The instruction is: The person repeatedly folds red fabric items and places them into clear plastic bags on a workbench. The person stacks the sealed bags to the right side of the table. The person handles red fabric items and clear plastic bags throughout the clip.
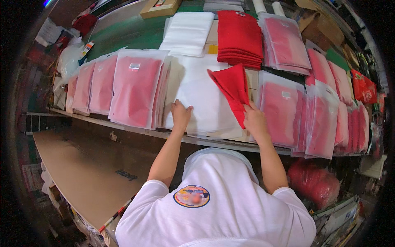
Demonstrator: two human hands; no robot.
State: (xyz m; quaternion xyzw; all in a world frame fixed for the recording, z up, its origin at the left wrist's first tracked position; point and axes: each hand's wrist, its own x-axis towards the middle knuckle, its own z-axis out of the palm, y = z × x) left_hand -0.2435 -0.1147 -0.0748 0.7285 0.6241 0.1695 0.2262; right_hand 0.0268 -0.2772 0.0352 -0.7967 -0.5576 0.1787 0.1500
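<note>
My right hand (pixel 255 121) grips one end of a folded red cloth (pixel 232 86), whose wider end points up and left over the white bags. On the left edge of a translucent white plastic bag (pixel 203 102) lying on the table rests my left hand (pixel 181 115); whether its fingers pinch the plastic I cannot tell. Behind stand a stack of folded red cloths (pixel 239 38) and, to its left, a stack of white bags (pixel 188 32).
Frosted bags with red contents stand in piles at the left (pixel 135 89) and right (pixel 279 114), with more behind (pixel 285 40). The table's front edge (pixel 213 142) runs before me. A large cardboard box (pixel 86 173) is below left, a red plastic-wrapped bundle (pixel 314 183) below right.
</note>
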